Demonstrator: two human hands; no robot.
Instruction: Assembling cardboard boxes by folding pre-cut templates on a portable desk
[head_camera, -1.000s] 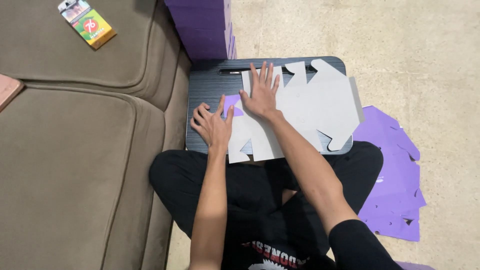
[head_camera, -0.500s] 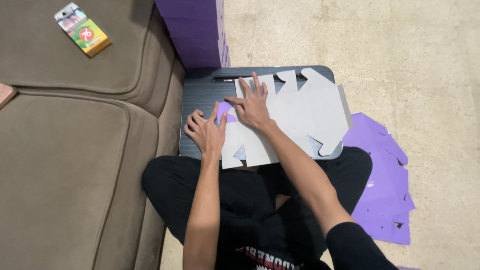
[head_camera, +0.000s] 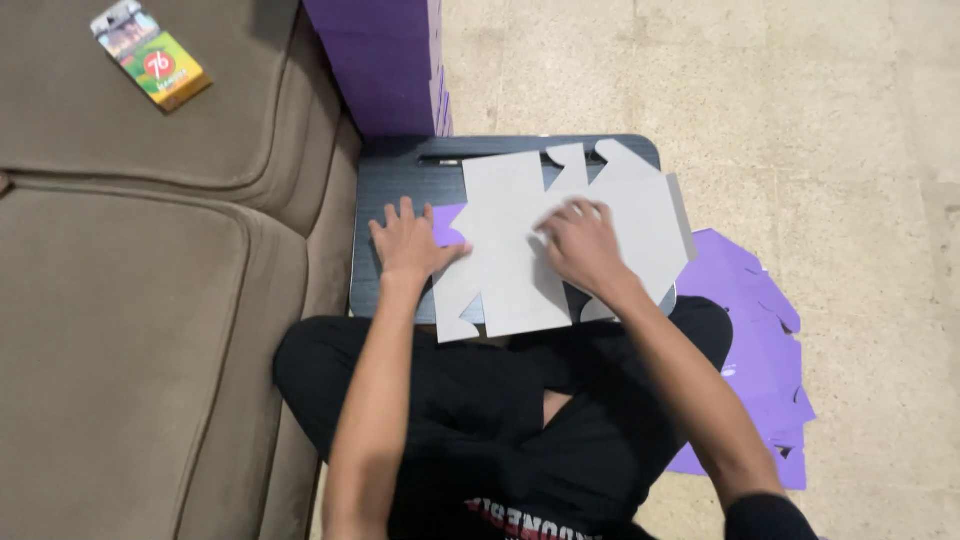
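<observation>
Floor (head_camera: 800, 120) of pale speckled stone, brown sofa (head_camera: 150, 330) running down the left, stack of purple boxes (head_camera: 385, 60) standing at the top, purple flat sheets (head_camera: 760, 340) lying to the right. Sitting cross-legged with a black lap desk (head_camera: 395, 175) over the knees, grey die-cut cardboard blank (head_camera: 510, 250) lying flat on it. Pressing left hand (head_camera: 408, 242), fingers spread flat, on the blank's left edge; resting right hand (head_camera: 582, 245), fingers loosely together and slightly curled, on its middle.
</observation>
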